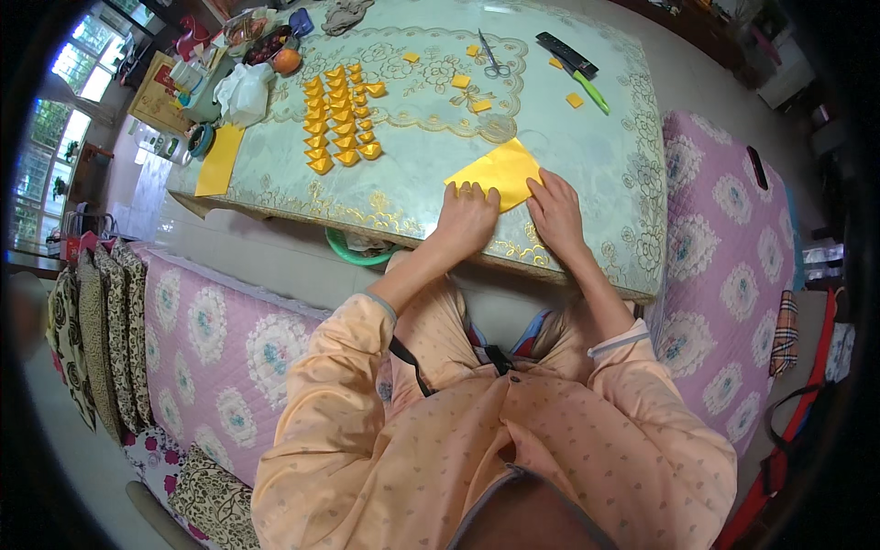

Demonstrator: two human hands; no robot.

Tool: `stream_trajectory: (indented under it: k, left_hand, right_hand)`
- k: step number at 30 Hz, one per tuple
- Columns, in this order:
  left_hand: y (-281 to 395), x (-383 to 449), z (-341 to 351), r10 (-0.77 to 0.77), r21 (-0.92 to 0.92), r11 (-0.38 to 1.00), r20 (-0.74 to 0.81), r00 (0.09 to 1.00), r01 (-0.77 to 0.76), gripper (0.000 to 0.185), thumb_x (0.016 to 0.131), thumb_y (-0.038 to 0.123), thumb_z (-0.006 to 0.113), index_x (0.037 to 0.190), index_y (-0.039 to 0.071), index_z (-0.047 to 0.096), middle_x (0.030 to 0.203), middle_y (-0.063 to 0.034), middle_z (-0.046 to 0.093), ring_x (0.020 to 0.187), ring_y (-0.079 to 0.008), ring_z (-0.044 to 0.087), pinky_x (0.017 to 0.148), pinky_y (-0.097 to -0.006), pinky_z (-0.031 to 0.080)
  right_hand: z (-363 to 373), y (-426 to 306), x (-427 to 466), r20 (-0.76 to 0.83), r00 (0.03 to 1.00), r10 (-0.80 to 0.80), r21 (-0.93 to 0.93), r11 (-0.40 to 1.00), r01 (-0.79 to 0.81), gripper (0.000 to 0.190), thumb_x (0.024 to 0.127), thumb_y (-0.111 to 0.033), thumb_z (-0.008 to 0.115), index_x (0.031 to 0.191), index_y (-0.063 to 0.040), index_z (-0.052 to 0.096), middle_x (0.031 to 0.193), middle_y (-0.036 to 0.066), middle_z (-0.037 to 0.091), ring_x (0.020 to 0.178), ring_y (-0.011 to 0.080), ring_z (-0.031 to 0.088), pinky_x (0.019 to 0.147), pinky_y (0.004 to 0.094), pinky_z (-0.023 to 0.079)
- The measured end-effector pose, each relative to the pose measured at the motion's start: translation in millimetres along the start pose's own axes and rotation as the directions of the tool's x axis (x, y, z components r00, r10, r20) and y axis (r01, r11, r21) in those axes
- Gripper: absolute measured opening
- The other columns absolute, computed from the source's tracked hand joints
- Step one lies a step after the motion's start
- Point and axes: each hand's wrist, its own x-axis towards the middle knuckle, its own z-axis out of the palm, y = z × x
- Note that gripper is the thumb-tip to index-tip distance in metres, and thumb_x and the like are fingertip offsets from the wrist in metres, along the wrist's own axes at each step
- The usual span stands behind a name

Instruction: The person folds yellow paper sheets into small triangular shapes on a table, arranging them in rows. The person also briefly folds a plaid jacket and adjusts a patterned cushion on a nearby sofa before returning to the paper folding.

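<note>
A sheet of yellow paper (505, 168) lies at an angle near the front edge of the table. The fingers of my left hand (469, 213) are bent onto its lower left part, and my right hand (557, 206) rests its fingertips on its right edge. Both hands touch the paper against the tabletop; whether either pinches it, I cannot tell. Left of them, folded gold paper ingots (316, 127) stand in rows. Small orange-yellow paper squares (482, 105) lie scattered beyond the sheet, near a pair of scissors (495, 62).
A green-handled knife (590, 91) lies by a black remote control (567, 53) at the back right. More yellow paper (220, 161), a white plastic bag (244, 93) and an orange fruit (287, 61) are at the left. A green basin (357, 253) sits below the table edge.
</note>
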Motion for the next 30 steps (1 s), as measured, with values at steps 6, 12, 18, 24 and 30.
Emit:
stream_trajectory:
  k: [6, 12, 18, 24, 30]
  left_hand:
    - [9, 1, -12, 0.033, 0.021, 0.999, 0.013, 0.999, -0.033, 0.01, 0.068, 0.013, 0.054, 0.071, 0.004, 0.05, 0.066, -0.0146, 0.055, 0.07, -0.03, 0.058, 0.068, -0.0434, 0.045]
    - [7, -7, -3, 0.023, -0.17, 0.985, 0.008, 1.0, -0.021, 0.01, 0.071, 0.012, 0.054, 0.074, 0.003, 0.052, 0.073, -0.0138, 0.055, 0.071, -0.0288, 0.057, 0.065, -0.0377, 0.046]
    - [14, -29, -9, -0.071, -0.547, 0.834, 0.021, 0.997, 0.071, 0.018, 0.074, 0.007, 0.056, 0.091, 0.002, 0.056, 0.093, -0.0123, 0.058, 0.083, -0.0308, 0.057, 0.073, -0.0363, 0.047]
    - [7, -40, -1, -0.181, -0.644, 0.757, -0.041, 0.983, 0.112, 0.021, 0.072, -0.001, 0.061, 0.093, 0.002, 0.06, 0.093, -0.0127, 0.062, 0.082, -0.023, 0.062, 0.071, -0.0288, 0.049]
    - [10, -34, 1, -0.42, -0.773, 0.494, 0.187, 0.888, 0.397, 0.013, 0.077, 0.008, 0.062, 0.087, 0.0, 0.063, 0.069, -0.0084, 0.064, 0.061, -0.0099, 0.059, 0.057, -0.0229, 0.047]
  right_hand:
    - [-12, -10, -31, -0.018, 1.0, 0.016, 0.049, 0.999, -0.016, 0.031, 0.076, -0.015, 0.058, 0.104, -0.003, 0.056, 0.117, 0.016, 0.048, 0.111, 0.0294, 0.042, 0.092, 0.0399, 0.032]
    - [-23, -16, -41, -0.048, 0.994, 0.096, 0.189, 0.978, -0.085, 0.038, 0.071, -0.01, 0.06, 0.108, -0.004, 0.054, 0.117, 0.015, 0.048, 0.109, 0.0297, 0.043, 0.092, 0.0388, 0.033]
    - [-23, 6, -49, -0.065, 0.995, 0.081, 0.334, 0.941, -0.054, 0.029, 0.064, 0.0, 0.062, 0.092, -0.006, 0.062, 0.103, 0.01, 0.058, 0.098, 0.0265, 0.05, 0.085, 0.0335, 0.041]
    - [-27, 12, -55, -0.03, 0.983, 0.18, 0.539, 0.831, -0.136, 0.014, 0.064, 0.001, 0.063, 0.078, -0.003, 0.063, 0.087, 0.006, 0.063, 0.09, 0.023, 0.053, 0.078, 0.0313, 0.043]
    - [-34, 8, -53, -0.086, 0.988, 0.132, 0.459, 0.885, -0.078, 0.013, 0.068, -0.01, 0.066, 0.075, -0.001, 0.061, 0.079, 0.006, 0.061, 0.082, 0.0235, 0.051, 0.072, 0.0324, 0.043]
